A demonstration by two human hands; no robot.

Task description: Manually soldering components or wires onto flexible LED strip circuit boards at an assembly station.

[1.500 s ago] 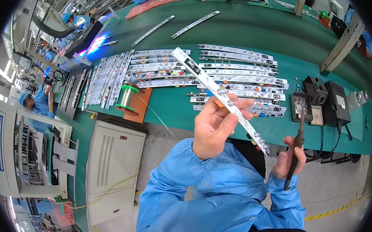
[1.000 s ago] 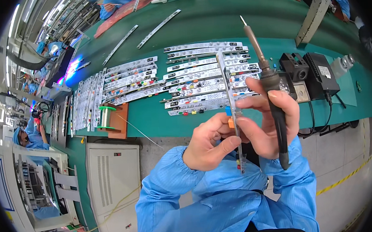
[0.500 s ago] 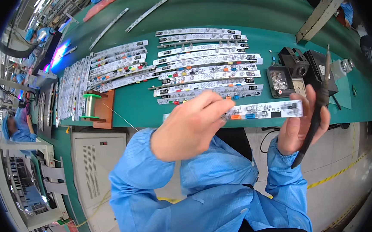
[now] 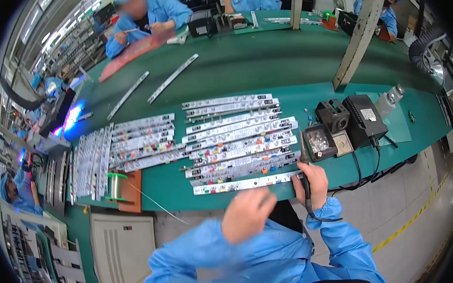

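Note:
My right hand grips a soldering iron upright, its tip near the right end of a long white circuit board strip lying at the near edge of the green bench. My left hand is blurred, drawn back just below the bench edge, and seems to hold nothing. Several more populated strips lie in rows beyond the near one.
A black soldering station with iron stand and tip-cleaner tray sits at right. A solder wire spool stands on a brown pad at left. Another batch of strips lies left. People in blue coats work across the bench.
The strip I held up in both hands now lies on the bench at the near edge. My left hand has let go and pulled back; my right hand has come to the strip's right end with the iron.

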